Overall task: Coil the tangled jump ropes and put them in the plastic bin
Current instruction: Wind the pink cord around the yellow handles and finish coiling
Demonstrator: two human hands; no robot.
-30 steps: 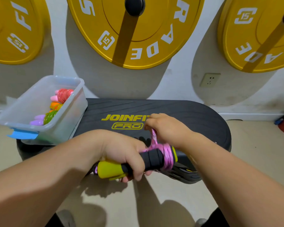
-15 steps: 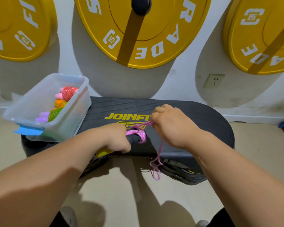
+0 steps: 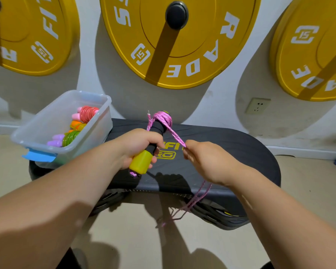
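Head view. Step in hand: coiling. One jump rope is not yet binned.

- Left hand (image 3: 139, 145), centre frame, fingers curled round the yellow-and-black handle (image 3: 144, 161). The handle is tilted, its wrapped end pointing to upper centre.
- Pink cord (image 3: 163, 118) sits in several turns around the handle's upper end. One strand runs taut down-right to the right hand (image 3: 206, 164), which pinches it at the fingertips.
- The loose tail of the cord hangs below the right wrist, over the front edge of the black platform (image 3: 231, 148), at lower centre.
- Plastic bin (image 3: 38, 118) is at left of frame, on the platform's left end. It holds coiled ropes (image 3: 72, 136) in pink, orange and green.

Judgement: a good length of tail is still unwound. The next move calls for carrying the taut strand round the handle again, keeping tension so the turns do not slip. The end then needs securing before the bundle goes left into the bin.

Change from half a second ago: the handle lay low and nearly level, with the right hand close over the coil. Now the wrapped end is raised and the right hand has drawn away to the right, stretching the strand. Bin contents are unchanged.
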